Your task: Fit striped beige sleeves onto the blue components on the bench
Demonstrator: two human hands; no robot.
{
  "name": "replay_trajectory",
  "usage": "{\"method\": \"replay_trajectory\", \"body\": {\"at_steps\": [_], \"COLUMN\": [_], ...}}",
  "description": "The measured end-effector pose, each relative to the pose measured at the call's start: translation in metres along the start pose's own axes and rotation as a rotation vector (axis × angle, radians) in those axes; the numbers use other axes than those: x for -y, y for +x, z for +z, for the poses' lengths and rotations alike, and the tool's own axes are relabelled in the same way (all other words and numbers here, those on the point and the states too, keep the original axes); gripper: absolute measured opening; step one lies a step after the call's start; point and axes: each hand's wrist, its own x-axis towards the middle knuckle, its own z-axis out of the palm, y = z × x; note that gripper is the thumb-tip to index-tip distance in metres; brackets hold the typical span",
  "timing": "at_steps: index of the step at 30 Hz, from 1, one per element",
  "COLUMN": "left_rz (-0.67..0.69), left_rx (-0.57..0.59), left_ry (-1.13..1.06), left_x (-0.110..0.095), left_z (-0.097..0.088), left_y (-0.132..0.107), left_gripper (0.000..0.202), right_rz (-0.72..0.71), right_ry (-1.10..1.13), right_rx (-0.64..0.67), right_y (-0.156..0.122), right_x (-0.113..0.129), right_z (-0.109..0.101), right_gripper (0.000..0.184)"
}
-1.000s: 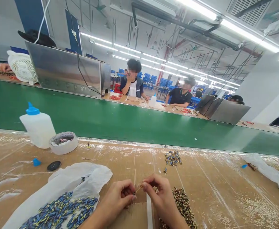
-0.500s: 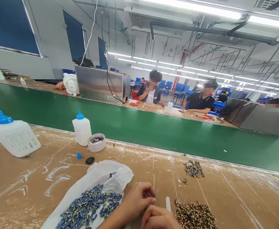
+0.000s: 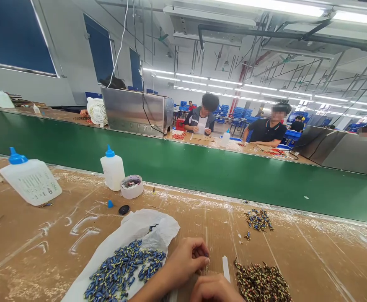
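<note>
My left hand point(image 3: 188, 258) is closed in a pinch above the brown table, thumb against curled fingers. A tiny dark speck shows at its fingertips, too small to name. Just below it, my right hand point(image 3: 215, 288) is curled, cut by the bottom edge, and what its fingers hold is hidden. Left of my hands, a heap of small blue parts with yellow-green ends point(image 3: 123, 266) lies on a white sheet point(image 3: 161, 224). A pile of small dark parts with pale and reddish ends point(image 3: 262, 281) lies to the right. Between hands and pile is a white strip point(image 3: 226, 268).
A small group of blue-and-yellow parts point(image 3: 259, 220) lies farther back. Two blue-capped bottles point(image 3: 34, 182) and a tape roll holding scraps point(image 3: 132, 187) stand at the left, near a black disc point(image 3: 124, 209). Beyond runs a green conveyor belt point(image 3: 183, 163); co-workers sit opposite.
The view has shifted slightly, so the table things appear a little farther right. My hands keep nearly the same pose; the right hand sits slightly lower. A co-worker opposite has lowered a hand from the face.
</note>
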Motion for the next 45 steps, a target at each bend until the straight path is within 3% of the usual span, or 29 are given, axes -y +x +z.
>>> {"method": "replay_trajectory", "body": {"at_steps": [4,6,8,11,15,22,29,39,42,45], "left_rz": [0.054,0.068,0.042,0.005,-0.012,-0.002,-0.023,0.023,0.028,0.048], "left_rx": [-0.009,0.012,0.065,0.093,0.087,0.089,0.082,0.039,0.018,-0.020], "left_ry": [0.050,0.057,0.042,0.017,-0.017,-0.009,-0.044,0.038,0.070,0.123], "left_x": [-0.005,-0.008,-0.008,-0.006,-0.001,-0.003,-0.001,0.000,0.000,-0.002], "left_z": [-0.002,-0.003,-0.003,-0.002,-0.001,-0.001,-0.002,-0.004,-0.004,-0.005], "left_y": [0.001,0.003,0.005,0.007,0.007,0.006,0.006,0.005,0.006,0.004], "left_gripper": [0.012,0.015,0.018,0.019,0.019,0.018,0.018,0.014,0.014,0.017], "right_rz": [0.205,0.222,0.246,0.395,0.519,0.689,0.763,0.799,0.738,0.579], "right_ry": [0.076,-0.029,-0.108,-0.105,-0.279,-0.450,-0.678,-0.784,-0.718,-0.468], "right_rx": [-0.070,-0.140,-0.307,-0.520,-0.459,-0.272,-0.346,-0.434,-0.485,-0.532], "right_y": [-0.005,-0.009,-0.016,-0.031,-0.049,-0.047,-0.031,-0.023,-0.021,-0.019], "right_x": [0.036,0.054,0.062,0.054,0.035,0.025,0.021,0.014,0.012,0.011], "right_z": [-0.016,-0.038,-0.066,-0.106,-0.133,-0.117,-0.088,-0.072,-0.071,-0.075], "right_gripper": [0.029,0.021,0.014,0.020,0.016,0.006,0.007,0.008,0.010,0.007]}}
